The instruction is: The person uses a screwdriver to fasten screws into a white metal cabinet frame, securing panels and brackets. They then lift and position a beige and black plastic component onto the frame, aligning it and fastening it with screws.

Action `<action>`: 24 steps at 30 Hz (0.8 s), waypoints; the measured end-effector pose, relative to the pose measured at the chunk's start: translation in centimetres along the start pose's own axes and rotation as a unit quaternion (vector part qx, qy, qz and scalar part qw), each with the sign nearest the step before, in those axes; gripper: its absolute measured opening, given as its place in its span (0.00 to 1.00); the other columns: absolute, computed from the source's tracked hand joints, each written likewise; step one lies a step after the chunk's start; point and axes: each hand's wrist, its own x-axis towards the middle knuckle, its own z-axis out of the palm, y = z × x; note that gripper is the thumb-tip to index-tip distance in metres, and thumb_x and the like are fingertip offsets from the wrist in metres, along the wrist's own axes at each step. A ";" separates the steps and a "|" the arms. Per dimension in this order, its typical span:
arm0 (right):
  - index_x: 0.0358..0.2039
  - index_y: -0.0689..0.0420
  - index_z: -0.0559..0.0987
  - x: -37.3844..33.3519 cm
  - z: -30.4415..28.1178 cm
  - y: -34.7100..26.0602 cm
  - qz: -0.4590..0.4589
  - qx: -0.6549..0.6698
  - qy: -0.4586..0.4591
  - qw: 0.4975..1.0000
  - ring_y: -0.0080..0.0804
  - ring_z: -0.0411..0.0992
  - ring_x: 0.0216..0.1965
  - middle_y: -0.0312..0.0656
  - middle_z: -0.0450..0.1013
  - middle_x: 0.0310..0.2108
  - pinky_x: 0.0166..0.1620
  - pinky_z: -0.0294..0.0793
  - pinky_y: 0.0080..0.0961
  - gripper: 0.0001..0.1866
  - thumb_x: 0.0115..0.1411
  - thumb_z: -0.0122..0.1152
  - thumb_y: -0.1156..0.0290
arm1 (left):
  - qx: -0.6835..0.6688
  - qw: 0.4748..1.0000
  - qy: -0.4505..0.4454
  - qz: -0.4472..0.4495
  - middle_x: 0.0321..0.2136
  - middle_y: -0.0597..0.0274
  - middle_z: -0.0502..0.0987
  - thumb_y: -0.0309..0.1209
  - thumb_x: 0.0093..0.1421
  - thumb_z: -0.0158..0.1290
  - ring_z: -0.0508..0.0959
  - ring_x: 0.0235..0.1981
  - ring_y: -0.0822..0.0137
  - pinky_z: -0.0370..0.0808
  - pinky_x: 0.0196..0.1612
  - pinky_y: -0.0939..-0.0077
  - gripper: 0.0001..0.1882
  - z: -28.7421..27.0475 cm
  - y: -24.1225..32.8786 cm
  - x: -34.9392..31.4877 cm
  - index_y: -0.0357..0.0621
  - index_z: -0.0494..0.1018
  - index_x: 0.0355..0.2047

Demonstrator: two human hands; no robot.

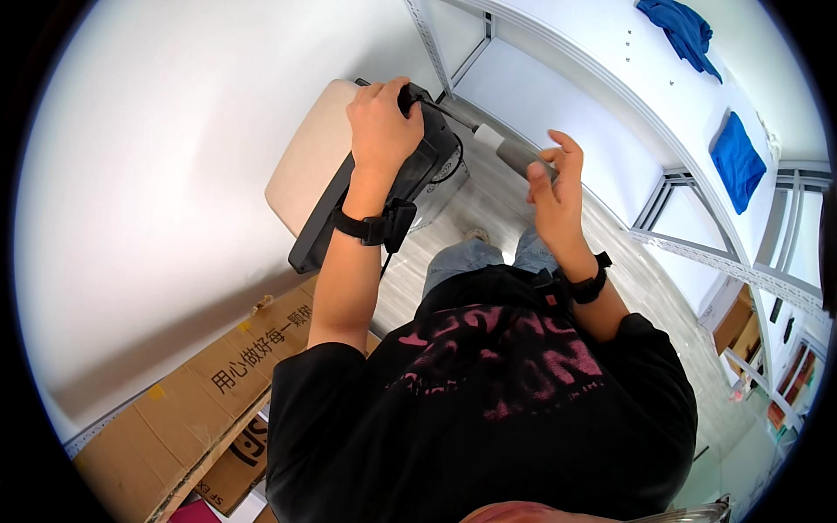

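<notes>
My left hand [384, 122], knuckles up, curls its fingers over the top end of a black plastic-looking body [405, 174] joined to a beige padded-looking panel [305, 157]. I cannot tell what kind of object this is. A screwdriver [520, 159] with a grey handle and white collar slants from the right, its thin shaft reaching the black body beside my left fingers. The tip is hidden there. Around the handle's rear end, my right hand [555, 196] holds with thumb and fingers, one finger raised. Black straps circle both wrists.
Brown cardboard [187, 410] lies at lower left beside the white wall. White shelving with a metal frame [689, 253] runs along the right. On it lie a folded blue cloth [739, 163] and a crumpled blue cloth [683, 37]. My legs stand on a light wood-look floor [462, 209].
</notes>
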 end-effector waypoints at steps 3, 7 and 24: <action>0.52 0.60 0.61 -0.3 0.3 1.4 -0.090 0.017 0.018 0.996 0.31 0.63 0.43 0.43 0.63 0.38 0.52 0.63 0.32 0.23 0.60 0.55 0.68 | 0.001 1.000 -0.007 -0.001 0.27 0.53 0.76 0.26 0.42 0.58 0.75 0.33 0.52 0.71 0.37 0.61 0.15 -0.2 0.0 0.0 0.39 0.76 0.34; 0.55 0.59 0.55 -0.1 -0.4 1.7 0.015 -0.009 -0.005 1.000 0.31 0.62 0.42 0.43 0.60 0.41 0.52 0.62 0.31 0.28 0.58 0.57 0.71 | 0.003 1.000 -0.010 -0.015 0.28 0.54 0.76 0.27 0.43 0.58 0.74 0.35 0.53 0.70 0.38 0.61 0.15 0.1 0.3 -0.2 0.40 0.76 0.35; 0.54 0.61 0.59 -0.4 0.2 1.2 -0.109 -0.044 0.004 0.993 0.28 0.66 0.33 0.44 0.65 0.34 0.38 0.67 0.25 0.24 0.62 0.52 0.64 | -0.014 0.999 -0.032 -0.037 0.30 0.57 0.76 0.27 0.45 0.58 0.73 0.37 0.54 0.69 0.40 0.61 0.15 0.0 0.0 0.0 0.42 0.76 0.36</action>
